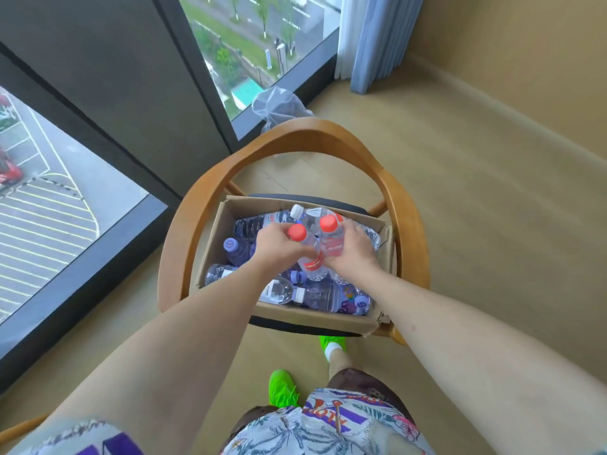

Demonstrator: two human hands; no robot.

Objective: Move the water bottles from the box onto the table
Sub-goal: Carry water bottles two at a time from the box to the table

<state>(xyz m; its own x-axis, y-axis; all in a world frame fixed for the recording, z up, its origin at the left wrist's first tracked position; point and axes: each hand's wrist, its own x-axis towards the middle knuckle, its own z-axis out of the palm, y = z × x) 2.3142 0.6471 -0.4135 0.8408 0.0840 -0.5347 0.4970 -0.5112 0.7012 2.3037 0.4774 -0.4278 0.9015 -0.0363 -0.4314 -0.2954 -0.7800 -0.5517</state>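
Note:
An open cardboard box sits on the seat of a wooden armchair and holds several clear water bottles lying on their sides. My left hand grips a red-capped bottle around its upper body, cap pointing up. My right hand grips a second red-capped bottle right beside it. Both bottles stand upright just above the pile inside the box, close together. Purple-capped bottles and a white-capped bottle lie below. No table is in view.
The curved wooden armrest and back of the chair ring the box. Floor-to-ceiling windows run along the left. A crumpled clear plastic bag lies on the floor by the window, with a blue curtain at the back. My green shoes are below.

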